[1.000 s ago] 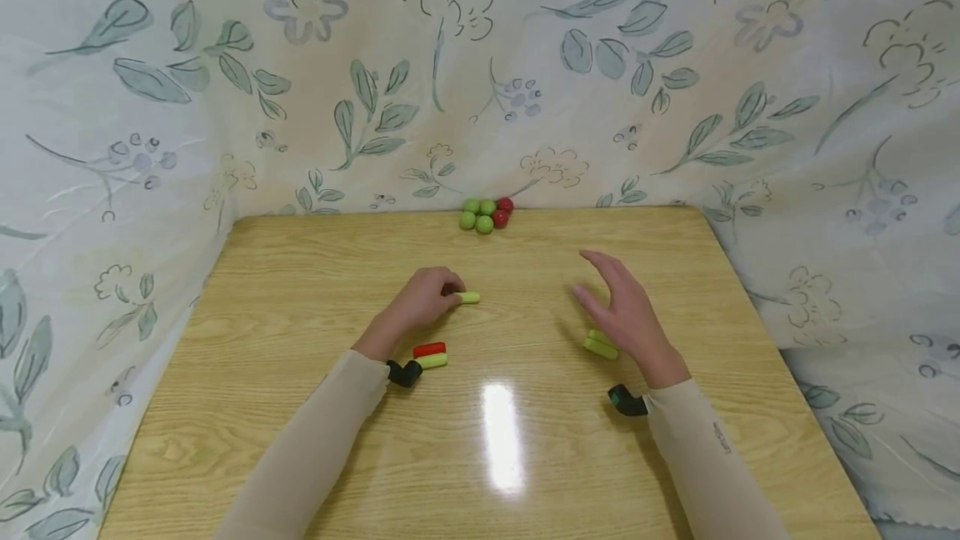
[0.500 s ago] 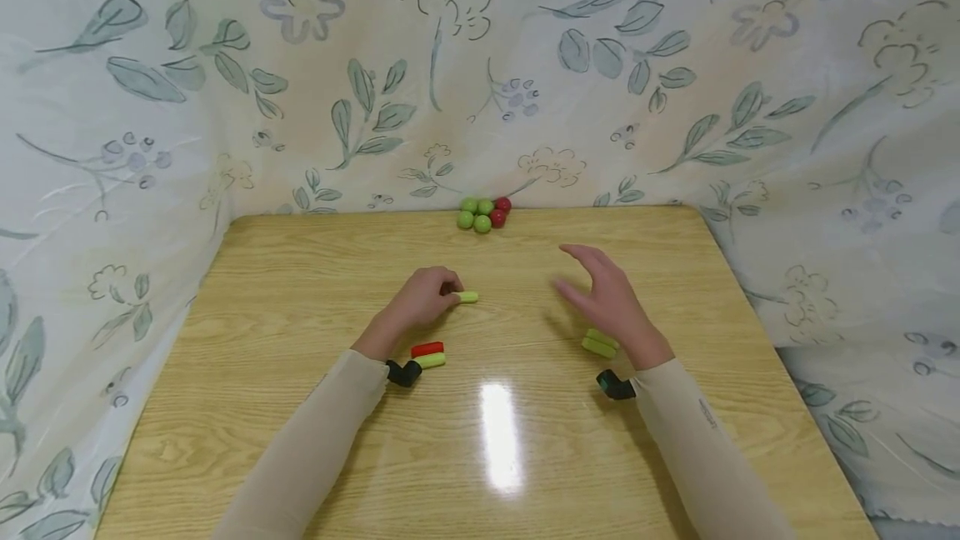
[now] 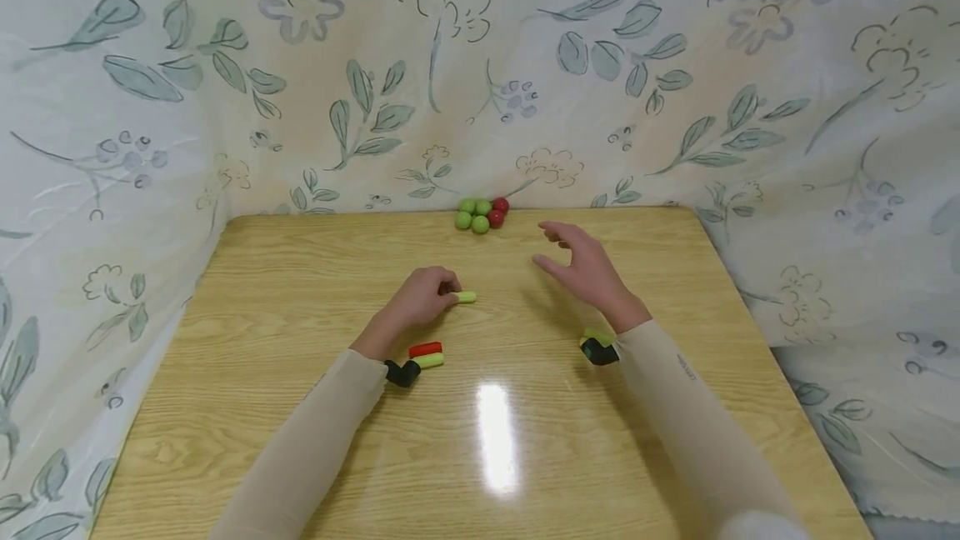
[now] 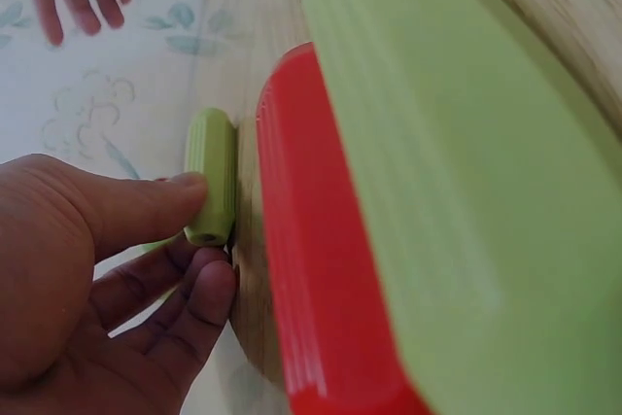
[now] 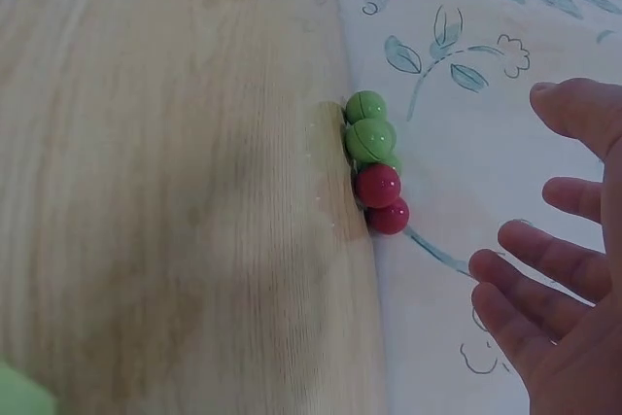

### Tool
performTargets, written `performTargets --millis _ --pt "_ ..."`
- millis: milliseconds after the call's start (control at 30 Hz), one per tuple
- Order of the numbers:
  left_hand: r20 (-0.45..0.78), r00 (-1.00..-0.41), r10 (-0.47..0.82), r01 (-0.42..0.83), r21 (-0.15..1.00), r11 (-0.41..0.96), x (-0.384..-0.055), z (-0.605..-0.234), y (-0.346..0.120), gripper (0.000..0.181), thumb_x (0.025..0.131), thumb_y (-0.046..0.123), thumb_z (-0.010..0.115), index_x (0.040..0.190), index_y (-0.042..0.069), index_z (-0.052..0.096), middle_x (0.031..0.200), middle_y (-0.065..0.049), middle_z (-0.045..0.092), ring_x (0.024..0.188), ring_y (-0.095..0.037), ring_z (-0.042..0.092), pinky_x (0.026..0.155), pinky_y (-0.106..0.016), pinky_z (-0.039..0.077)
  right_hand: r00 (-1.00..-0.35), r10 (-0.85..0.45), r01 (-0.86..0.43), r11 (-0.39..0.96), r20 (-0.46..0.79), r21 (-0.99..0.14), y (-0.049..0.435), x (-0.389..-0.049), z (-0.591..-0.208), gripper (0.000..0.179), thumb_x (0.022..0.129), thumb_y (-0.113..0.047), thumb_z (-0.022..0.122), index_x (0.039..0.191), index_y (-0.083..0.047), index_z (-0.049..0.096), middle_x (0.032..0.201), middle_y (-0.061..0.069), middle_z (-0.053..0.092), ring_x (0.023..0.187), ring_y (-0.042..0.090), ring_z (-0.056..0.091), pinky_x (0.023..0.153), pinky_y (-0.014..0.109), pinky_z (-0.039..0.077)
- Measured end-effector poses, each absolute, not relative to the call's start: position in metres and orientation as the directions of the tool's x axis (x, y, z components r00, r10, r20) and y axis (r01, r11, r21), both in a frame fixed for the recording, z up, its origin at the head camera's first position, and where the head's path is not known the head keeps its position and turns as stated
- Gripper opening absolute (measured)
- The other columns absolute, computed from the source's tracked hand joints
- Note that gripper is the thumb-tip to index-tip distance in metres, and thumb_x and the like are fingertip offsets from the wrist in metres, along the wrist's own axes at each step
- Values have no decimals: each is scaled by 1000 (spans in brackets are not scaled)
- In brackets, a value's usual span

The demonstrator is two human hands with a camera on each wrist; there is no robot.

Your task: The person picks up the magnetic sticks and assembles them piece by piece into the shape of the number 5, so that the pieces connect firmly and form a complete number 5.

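My left hand (image 3: 424,297) pinches a light green ribbed stick (image 4: 212,167) close to the tabletop, thumb on its near side and fingers beyond it. One end of the stick sticks out to the right in the head view. Nearer to me, beside the left wrist, a red stick (image 3: 426,349) lies against another light green stick (image 3: 430,360). My right hand (image 3: 588,269) is held over the table, fingers spread and relaxed, holding nothing. Ahead of it, a cluster of green balls (image 3: 481,224) and two red balls (image 5: 377,186) sits by the table's back edge.
Beneath the right wrist, green sticks (image 3: 597,334) lie partly hidden behind the black wrist camera (image 3: 598,352). A floral cloth (image 3: 450,65) hangs behind the wooden table (image 3: 300,440) and along its sides. A bright reflection marks the table's middle.
My right hand has moved forward and left, toward the balls; its wrist camera now covers part of the green sticks. The left hand keeps its pinch on the stick in the same place.
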State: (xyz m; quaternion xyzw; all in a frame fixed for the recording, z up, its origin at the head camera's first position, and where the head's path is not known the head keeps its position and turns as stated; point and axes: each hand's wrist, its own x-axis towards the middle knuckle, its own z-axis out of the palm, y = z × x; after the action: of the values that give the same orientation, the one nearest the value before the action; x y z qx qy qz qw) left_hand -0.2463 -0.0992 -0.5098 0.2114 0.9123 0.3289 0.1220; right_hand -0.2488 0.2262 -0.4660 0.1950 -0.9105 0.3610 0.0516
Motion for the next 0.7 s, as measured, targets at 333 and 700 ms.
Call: performTargets --millis 333,700 --pt "-74 -884 461 305 656 690 -247 -508 -102 7 103 8 74 109 6 78 100 -6 69 92 -22 61 86 -39 53 -922 -331 -377 643 201 -667 213 -275 -470 60 104 -30 77 155 -6 56 141 20 64 129 34 61 112 49 48" --pt "-71 -885 460 302 663 685 -247 -510 -101 7 103 7 75 108 6 79 99 -5 69 90 -22 60 84 -37 53 -925 -339 -356 619 170 -700 198 -297 -479 57 104 -27 77 153 -5 58 133 23 68 120 33 66 107 50 51"
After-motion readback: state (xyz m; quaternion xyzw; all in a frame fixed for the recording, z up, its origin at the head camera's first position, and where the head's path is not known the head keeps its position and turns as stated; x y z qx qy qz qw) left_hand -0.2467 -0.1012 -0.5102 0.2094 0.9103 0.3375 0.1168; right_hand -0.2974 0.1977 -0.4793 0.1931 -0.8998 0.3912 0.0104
